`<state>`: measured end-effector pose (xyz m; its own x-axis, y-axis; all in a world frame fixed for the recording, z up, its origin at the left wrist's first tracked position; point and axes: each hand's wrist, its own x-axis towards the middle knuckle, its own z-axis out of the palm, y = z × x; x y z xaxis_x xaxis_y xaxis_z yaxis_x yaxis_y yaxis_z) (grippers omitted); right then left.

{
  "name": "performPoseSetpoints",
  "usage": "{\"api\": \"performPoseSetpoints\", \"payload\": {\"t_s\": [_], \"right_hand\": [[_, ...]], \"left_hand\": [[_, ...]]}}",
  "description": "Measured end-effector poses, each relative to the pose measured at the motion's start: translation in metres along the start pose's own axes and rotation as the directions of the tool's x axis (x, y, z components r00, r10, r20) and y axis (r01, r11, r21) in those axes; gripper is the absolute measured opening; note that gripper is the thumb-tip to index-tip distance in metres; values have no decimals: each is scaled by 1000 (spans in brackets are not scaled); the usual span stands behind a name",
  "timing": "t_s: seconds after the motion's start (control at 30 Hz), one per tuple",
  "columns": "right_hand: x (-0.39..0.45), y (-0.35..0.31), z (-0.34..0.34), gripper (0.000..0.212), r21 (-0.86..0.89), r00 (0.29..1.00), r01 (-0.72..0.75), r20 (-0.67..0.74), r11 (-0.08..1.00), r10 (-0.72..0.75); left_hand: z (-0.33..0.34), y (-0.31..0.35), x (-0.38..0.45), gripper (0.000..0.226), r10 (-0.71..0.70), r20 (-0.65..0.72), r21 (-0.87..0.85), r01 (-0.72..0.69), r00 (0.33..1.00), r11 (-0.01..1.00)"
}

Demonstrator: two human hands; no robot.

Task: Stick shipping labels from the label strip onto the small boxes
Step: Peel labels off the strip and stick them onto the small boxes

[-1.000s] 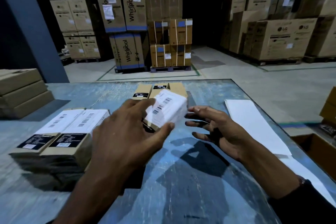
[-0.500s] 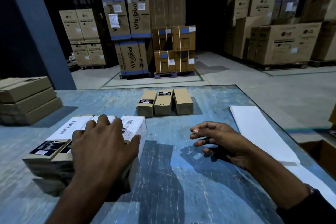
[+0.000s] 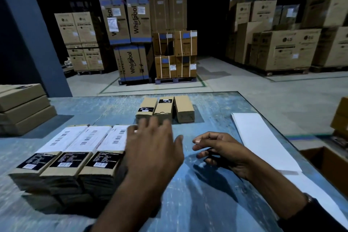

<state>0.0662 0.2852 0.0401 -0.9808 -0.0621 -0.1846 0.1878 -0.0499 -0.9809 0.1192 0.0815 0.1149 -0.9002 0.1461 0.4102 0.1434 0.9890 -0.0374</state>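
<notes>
Risk here lies mostly in the reach: the left hand (image 3: pixel 152 149) hangs above the bench (image 3: pixel 207 203) with fingers spread and holding nothing, blurred, just right of the three labelled boxes (image 3: pixel 82 158) and short of the three unlabelled boxes (image 3: pixel 165 109) standing side by side farther back. In my judgement a careless grab could knock that upright row over or shove the labelled row out of line, since the palm sits right beside its nearest box. The right hand (image 3: pixel 220 150) rests low over the bench with fingers loosely curled and nothing in them. The label strip (image 3: pixel 263 141), a long white sheet, lies to the right of that hand, near but apart from it, running toward the bench's right edge; a sleeve or wrist dragging across could skew it or push it off. A label peeled one-handed might also curl and stick to itself. The bare boxes sit beyond both hands, closest to the left fingertips.
</notes>
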Motion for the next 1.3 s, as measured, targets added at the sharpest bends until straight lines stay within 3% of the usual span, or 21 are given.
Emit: {"api": "performPoseSetpoints", "payload": {"t_s": [0.1,0.17,0.33,0.5,0.6,0.7,0.87,1.07,1.3], "right_hand": [[4,2,-5,13,90,996,21,-91,996,-13],[6,2,-6,14,133,994,27,-113,991,-12],[7,1,-9,11,69,998,-4,-69,998,9],[9,4,-11,14,61,1000,-13,-21,998,14],[11,5,-9,17,48,1000,-20,20,999,19],[12,4,-7,15,33,999,-19,49,999,18],[14,5,-9,12,30,997,-26,79,999,24],[14,5,-11,20,24,997,-18,78,1000,16],[8,3,-11,21,23,998,-21,68,1000,20]], "left_hand": [[25,33,47,41,25,39,-78,-21,999,997],[42,40,87,51,-23,74,-127,32,997,991],[75,30,161,65,-265,3,-311,253,964,916],[132,-19,192,78,-488,169,-136,511,856,849],[159,-37,201,76,-554,291,-119,604,780,788],[161,-38,203,69,-548,320,-127,608,773,783],[163,-31,194,63,-473,283,-187,531,835,826],[155,-20,165,85,-403,293,-218,471,867,855],[138,-2,124,69,-322,243,-43,342,915,939]]}}
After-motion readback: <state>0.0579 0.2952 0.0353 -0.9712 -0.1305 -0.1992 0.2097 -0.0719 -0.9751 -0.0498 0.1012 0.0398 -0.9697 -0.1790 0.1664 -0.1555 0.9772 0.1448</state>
